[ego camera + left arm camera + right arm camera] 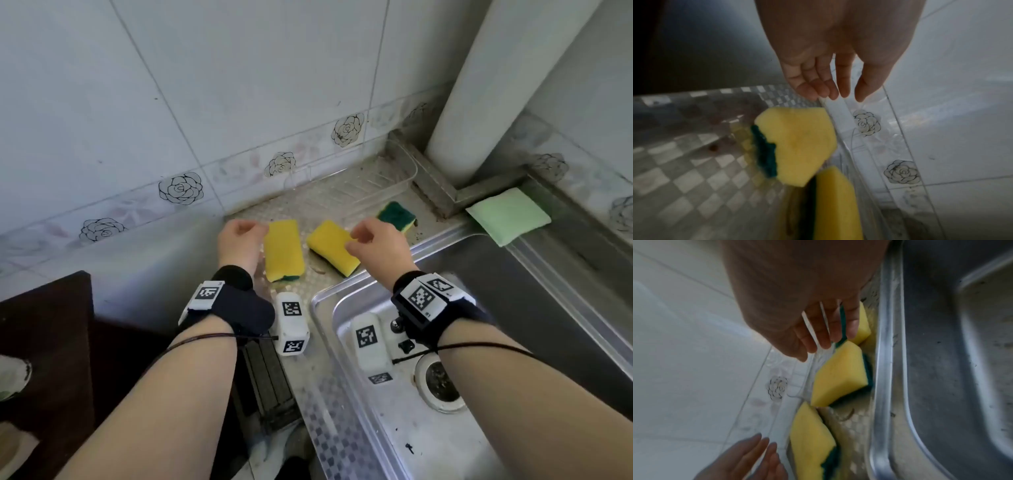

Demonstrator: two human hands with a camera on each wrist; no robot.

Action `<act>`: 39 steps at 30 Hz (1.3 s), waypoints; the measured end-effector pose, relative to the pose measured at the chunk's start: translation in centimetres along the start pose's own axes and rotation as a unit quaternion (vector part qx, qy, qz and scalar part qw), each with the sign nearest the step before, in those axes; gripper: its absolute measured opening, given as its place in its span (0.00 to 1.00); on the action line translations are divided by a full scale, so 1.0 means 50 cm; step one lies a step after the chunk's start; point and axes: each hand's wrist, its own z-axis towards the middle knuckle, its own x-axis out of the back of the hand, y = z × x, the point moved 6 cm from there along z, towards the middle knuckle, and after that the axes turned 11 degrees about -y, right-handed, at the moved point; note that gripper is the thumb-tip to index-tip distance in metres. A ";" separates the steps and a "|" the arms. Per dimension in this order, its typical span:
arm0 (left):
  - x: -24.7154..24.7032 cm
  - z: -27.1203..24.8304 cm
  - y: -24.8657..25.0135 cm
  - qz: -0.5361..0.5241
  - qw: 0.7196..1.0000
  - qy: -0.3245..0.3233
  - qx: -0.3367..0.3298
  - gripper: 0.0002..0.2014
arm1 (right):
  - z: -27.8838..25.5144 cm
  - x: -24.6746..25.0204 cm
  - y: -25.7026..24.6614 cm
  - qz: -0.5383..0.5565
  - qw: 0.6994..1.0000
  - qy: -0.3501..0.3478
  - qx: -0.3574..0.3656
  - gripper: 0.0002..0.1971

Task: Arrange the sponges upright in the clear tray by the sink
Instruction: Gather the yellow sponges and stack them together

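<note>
Steel counter by the sink [479, 342]: three sponges lie flat at the empty tray's [359, 192] six o'clock. Both hands, left [239, 245] and right [376, 246], hover loose-fingered, holding nothing (advice: pinch the middle sponge [330, 246] by its long edges, stand it on edge).

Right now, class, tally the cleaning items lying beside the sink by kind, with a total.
Yellow-and-green sponges: 3, left, middle, far with green side up
Pale green cloth pad: 1
Total: 4

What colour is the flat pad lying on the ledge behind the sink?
Pale green; the pad shows best in the head view.
</note>
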 end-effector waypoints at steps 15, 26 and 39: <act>-0.037 0.081 -0.039 0.259 0.965 -0.030 0.041 0.22 | 0.059 -0.069 0.008 -0.275 0.959 -0.067 -0.003 0.37; 0.003 0.093 0.098 0.052 0.995 -0.024 -0.085 0.15 | 0.066 -0.062 -0.001 -0.156 0.986 -0.055 -0.019 0.31; -0.080 0.123 0.154 0.033 0.991 0.003 -0.129 0.26 | 0.047 -0.005 0.014 0.048 0.999 0.018 0.000 0.26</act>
